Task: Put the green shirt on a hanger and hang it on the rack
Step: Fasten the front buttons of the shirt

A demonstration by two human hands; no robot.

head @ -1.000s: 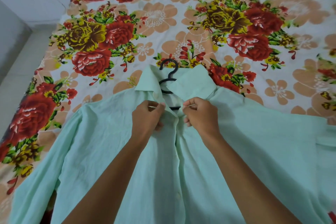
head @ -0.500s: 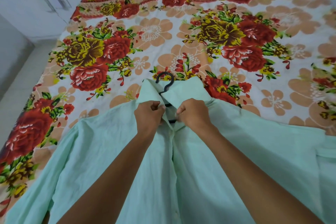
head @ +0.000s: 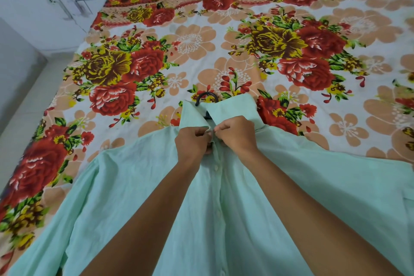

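One green shirt [head: 139, 197] — thin, creased cotton, I think — lies flat on the flowered bedsheet [head: 192, 47]. My left hand [head: 192, 143] and right hand [head: 235, 134] pinch its front edges below the collar, where one black hanger [head: 206, 96] hook curves out.

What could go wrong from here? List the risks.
1. Both hands, left hand and right hand, pinch the green shirt at the collar; the top button may be missed.
2. Only the hook of the hanger shows; it could sit crooked inside, unnoticed.
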